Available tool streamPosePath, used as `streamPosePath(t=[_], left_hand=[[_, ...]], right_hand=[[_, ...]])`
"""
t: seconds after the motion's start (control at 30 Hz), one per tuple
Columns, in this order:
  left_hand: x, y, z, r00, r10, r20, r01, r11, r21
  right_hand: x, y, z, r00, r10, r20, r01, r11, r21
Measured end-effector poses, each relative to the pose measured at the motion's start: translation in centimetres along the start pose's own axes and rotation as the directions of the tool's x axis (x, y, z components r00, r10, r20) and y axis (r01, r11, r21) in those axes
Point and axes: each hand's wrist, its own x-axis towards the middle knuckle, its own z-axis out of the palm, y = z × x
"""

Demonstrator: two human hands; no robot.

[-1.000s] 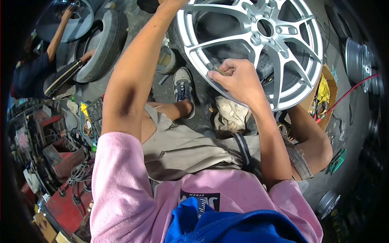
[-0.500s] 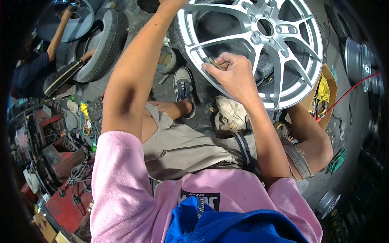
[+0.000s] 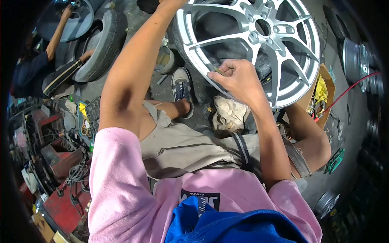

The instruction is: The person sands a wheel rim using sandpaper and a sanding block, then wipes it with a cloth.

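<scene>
A silver multi-spoke alloy wheel rim (image 3: 253, 45) lies in front of me over a dark tyre (image 3: 265, 67). My right hand (image 3: 239, 79) is at the rim's near left edge, its thumb and fingers pinched on a thin olive-coloured piece (image 3: 220, 71) that looks like folded sandpaper. My left arm stretches up to the rim's far left side. Only the wrist end of my left hand (image 3: 172, 3) shows at the top edge; its fingers are cut off from view.
A co-worker's arm (image 3: 56, 36) reaches to another wheel (image 3: 81, 24) at upper left, beside a tyre (image 3: 107, 44). A bucket (image 3: 167, 60) stands near my shoe (image 3: 181, 83). Right are a cardboard box (image 3: 327, 95), a red cable (image 3: 352, 87) and more rims (image 3: 352, 60). Tools clutter the left.
My right hand has moved slightly right and down along the rim edge, still pinching the thin piece. The rim appears a little further left with a small view shift.
</scene>
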Motion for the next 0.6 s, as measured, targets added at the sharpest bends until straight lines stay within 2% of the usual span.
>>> streamPosePath(t=[0.07, 0.13, 0.2, 0.23, 0.27, 0.3, 0.33, 0.37, 0.4, 0.43, 0.47, 0.5, 0.53, 0.57, 0.6], left_hand=[[0.5, -0.6, 0.2, 0.999, 0.046, -0.004, -0.046, 0.999, -0.02], [0.8, -1.3, -0.6, 0.997, 0.078, -0.018, -0.078, 0.997, 0.02], [1.1, -1.7, -2.2, 0.973, 0.136, 0.185, -0.156, 0.983, 0.099], [0.9, -1.9, -3.3, 0.961, 0.176, 0.214, -0.21, 0.967, 0.146], [0.0, -1.6, -4.7, 0.943, 0.295, 0.153, -0.316, 0.939, 0.138], [-1.5, -1.0, -6.1, 0.907, 0.411, 0.092, -0.42, 0.898, 0.132], [-2.9, -0.6, -7.1, 0.858, 0.504, 0.101, -0.514, 0.847, 0.138], [-4.7, -0.1, -7.8, 0.796, 0.596, 0.11, -0.606, 0.783, 0.139], [-7.9, 0.8, -8.9, 0.719, 0.669, 0.186, -0.694, 0.704, 0.152], [-11.1, 1.9, -9.6, 0.705, 0.637, 0.312, -0.695, 0.708, 0.122], [-14.4, 2.5, -9.8, 0.652, 0.672, 0.353, -0.748, 0.645, 0.154], [-17.0, 2.9, -10.4, 0.561, 0.685, 0.465, -0.818, 0.545, 0.184], [-19.7, 2.8, -10.7, 0.527, 0.665, 0.529, -0.845, 0.477, 0.241], [-21.4, 3.5, -11.0, 0.491, 0.582, 0.648, -0.853, 0.471, 0.224], [-22.6, 3.6, -10.9, 0.467, 0.616, 0.634, -0.878, 0.407, 0.251]], right_hand=[[0.3, 0.4, 1.0, 0.981, -0.152, -0.117, 0.156, 0.988, 0.019], [0.4, -0.4, 1.2, 0.977, -0.15, -0.15, 0.166, 0.981, 0.1], [-0.6, -1.3, 0.4, 0.993, -0.065, -0.095, 0.065, 0.998, -0.005], [-1.3, -0.9, 0.0, 0.989, -0.106, -0.105, 0.102, 0.994, -0.051], [-2.0, -0.5, -0.5, 0.987, -0.112, -0.114, 0.108, 0.993, -0.045], [-2.8, 0.0, -1.0, 0.988, -0.075, -0.138, 0.068, 0.996, -0.054], [-3.5, 0.5, -1.6, 0.986, -0.034, -0.165, 0.024, 0.998, -0.063], [-4.1, 1.5, -1.7, 0.973, -0.066, -0.221, 0.055, 0.997, -0.056], [-4.7, 1.9, -2.0, 0.967, -0.062, -0.245, 0.051, 0.997, -0.053], [-5.4, 2.1, -2.5, 0.962, -0.03, -0.273, 0.028, 1.0, -0.011], [-6.1, 2.3, -2.9, 0.954, 0.003, -0.299, 0.007, 0.999, 0.031], [-6.7, 2.6, -3.3, 0.949, 0.002, -0.314, 0.016, 0.998, 0.056], [-7.2, 3.1, -3.5, 0.944, 0.006, -0.33, 0.014, 0.998, 0.058], [-7.7, 3.8, -3.7, 0.925, -0.012, -0.38, 0.041, 0.997, 0.068], [-8.2, 4.1, -3.8, 0.904, -0.031, -0.427, 0.07, 0.995, 0.076]])
